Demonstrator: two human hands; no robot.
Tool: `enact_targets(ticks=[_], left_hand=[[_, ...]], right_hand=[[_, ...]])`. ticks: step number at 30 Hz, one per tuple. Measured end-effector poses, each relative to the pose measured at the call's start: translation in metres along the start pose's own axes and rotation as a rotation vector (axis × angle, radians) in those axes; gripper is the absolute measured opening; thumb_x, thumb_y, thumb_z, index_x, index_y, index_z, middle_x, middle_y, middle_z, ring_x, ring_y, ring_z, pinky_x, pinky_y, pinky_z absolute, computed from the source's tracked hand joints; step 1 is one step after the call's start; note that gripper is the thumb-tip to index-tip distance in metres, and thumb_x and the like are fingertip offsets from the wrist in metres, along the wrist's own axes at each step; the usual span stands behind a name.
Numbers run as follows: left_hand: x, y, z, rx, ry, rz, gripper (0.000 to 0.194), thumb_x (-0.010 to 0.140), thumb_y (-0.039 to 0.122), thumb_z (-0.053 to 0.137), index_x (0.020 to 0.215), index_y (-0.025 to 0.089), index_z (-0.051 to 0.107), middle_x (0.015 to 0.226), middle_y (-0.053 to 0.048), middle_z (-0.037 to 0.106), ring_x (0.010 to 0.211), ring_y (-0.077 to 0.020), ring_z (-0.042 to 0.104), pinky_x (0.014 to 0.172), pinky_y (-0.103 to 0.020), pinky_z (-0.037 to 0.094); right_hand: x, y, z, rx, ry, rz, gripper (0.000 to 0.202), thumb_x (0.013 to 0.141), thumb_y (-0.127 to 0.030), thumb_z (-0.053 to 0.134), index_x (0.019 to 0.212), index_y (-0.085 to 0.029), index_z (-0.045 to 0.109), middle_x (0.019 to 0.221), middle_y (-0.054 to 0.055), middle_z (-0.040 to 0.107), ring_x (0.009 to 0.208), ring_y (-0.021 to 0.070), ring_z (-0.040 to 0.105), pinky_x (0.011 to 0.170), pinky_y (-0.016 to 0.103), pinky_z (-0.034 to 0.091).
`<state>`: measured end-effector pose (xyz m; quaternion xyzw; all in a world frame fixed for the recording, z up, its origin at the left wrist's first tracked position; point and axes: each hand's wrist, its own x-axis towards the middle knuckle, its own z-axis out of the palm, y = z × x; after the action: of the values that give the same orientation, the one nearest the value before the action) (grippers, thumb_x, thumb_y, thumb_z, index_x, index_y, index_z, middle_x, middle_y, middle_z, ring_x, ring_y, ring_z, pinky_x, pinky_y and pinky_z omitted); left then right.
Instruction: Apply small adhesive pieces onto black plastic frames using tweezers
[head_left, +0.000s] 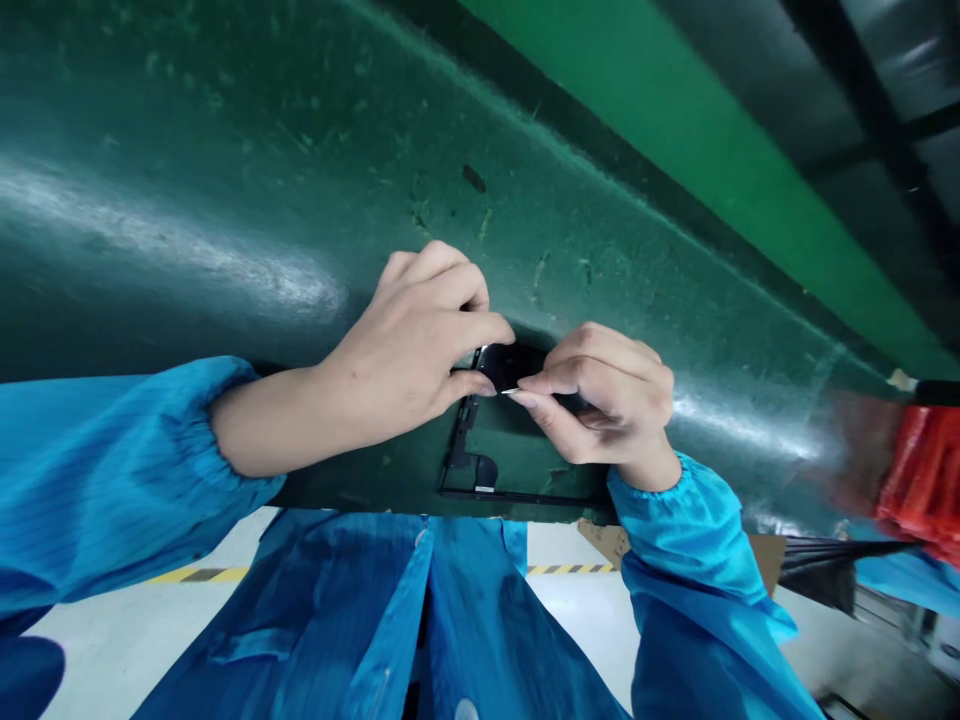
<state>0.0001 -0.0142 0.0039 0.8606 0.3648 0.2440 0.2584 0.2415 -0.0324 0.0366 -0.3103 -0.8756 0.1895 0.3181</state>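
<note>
A thin black plastic frame (459, 440) lies on the green work surface near its front edge, with dark parts along its side and at its corners. My left hand (420, 335) reaches over the frame's far left corner, thumb and forefinger on either side of a dark rounded part (495, 362), the other fingers curled. Between the thumb and forefinger of my right hand (604, 390) is a small, thin, pale strip (511, 390), pinched just above the frame. Its exact kind is too small to make out. My right hand hides much of the frame's right side.
A raised bright green ledge (675, 120) runs along the back of the worn green table (262, 200). Red plastic-wrapped material (922, 480) sits at the far right, with a black bag (825, 572) below it. Cardboard (765, 560) shows behind my right sleeve.
</note>
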Motion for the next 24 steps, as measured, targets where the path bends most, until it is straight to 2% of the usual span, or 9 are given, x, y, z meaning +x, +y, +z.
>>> enact_targets(ticks=[4, 9, 11, 15, 19, 24], left_hand=[[0.001, -0.001, 0.001, -0.002, -0.011, 0.019, 0.016, 0.099, 0.038, 0.068, 0.107, 0.029, 0.078, 0.111, -0.007, 0.066, 0.12, -0.035, 0.056, 0.09, -0.049, 0.038], [0.001, -0.002, 0.0, 0.041, -0.026, 0.038, 0.021, 0.095, 0.041, 0.076, 0.112, 0.028, 0.081, 0.113, -0.008, 0.066, 0.122, -0.0365, 0.056, 0.09, -0.05, 0.04], [0.0, -0.002, 0.001, 0.073, -0.042, 0.074, 0.034, 0.092, 0.046, 0.081, 0.12, 0.028, 0.079, 0.116, -0.01, 0.065, 0.124, -0.0377, 0.056, 0.09, -0.05, 0.041], [-0.001, -0.005, 0.003, 0.117, -0.048, 0.109, 0.072, 0.076, 0.068, 0.089, 0.131, 0.024, 0.075, 0.123, -0.013, 0.061, 0.127, -0.0405, 0.054, 0.091, -0.051, 0.043], [0.001, -0.009, 0.002, 0.104, -0.057, 0.12, 0.081, 0.067, 0.072, 0.092, 0.132, 0.027, 0.074, 0.129, -0.013, 0.059, 0.131, -0.0408, 0.051, 0.095, -0.051, 0.042], [0.004, -0.013, -0.001, 0.082, -0.097, 0.121, 0.081, 0.066, 0.068, 0.095, 0.134, 0.031, 0.072, 0.138, -0.014, 0.058, 0.137, -0.0416, 0.049, 0.1, -0.054, 0.041]], right_hand=[[-0.001, -0.001, -0.003, 0.056, 0.01, 0.079, 0.009, 0.088, -0.026, 0.081, 0.087, -0.02, 0.074, 0.076, 0.001, 0.068, 0.068, 0.0141, 0.063, 0.063, 0.029, 0.05], [0.0, 0.0, -0.006, 0.131, 0.141, 0.187, 0.011, 0.085, -0.027, 0.085, 0.083, -0.021, 0.076, 0.073, 0.0, 0.068, 0.065, 0.0127, 0.061, 0.06, 0.028, 0.047], [0.001, 0.001, -0.008, 0.145, 0.174, 0.211, 0.012, 0.084, -0.026, 0.086, 0.081, -0.021, 0.076, 0.071, 0.0, 0.068, 0.064, 0.0121, 0.06, 0.058, 0.027, 0.045], [0.002, 0.0, -0.012, 0.115, 0.196, 0.23, 0.013, 0.084, -0.027, 0.085, 0.079, -0.021, 0.075, 0.07, 0.0, 0.068, 0.062, 0.0121, 0.059, 0.058, 0.027, 0.046], [0.0, -0.009, -0.018, 0.118, 0.149, 0.215, 0.013, 0.086, -0.03, 0.084, 0.08, -0.022, 0.075, 0.07, 0.0, 0.068, 0.062, 0.0134, 0.061, 0.058, 0.029, 0.048], [-0.003, -0.021, -0.018, 0.225, -0.028, 0.134, 0.008, 0.088, -0.024, 0.082, 0.086, -0.02, 0.075, 0.075, 0.001, 0.068, 0.068, 0.013, 0.063, 0.063, 0.029, 0.049]])
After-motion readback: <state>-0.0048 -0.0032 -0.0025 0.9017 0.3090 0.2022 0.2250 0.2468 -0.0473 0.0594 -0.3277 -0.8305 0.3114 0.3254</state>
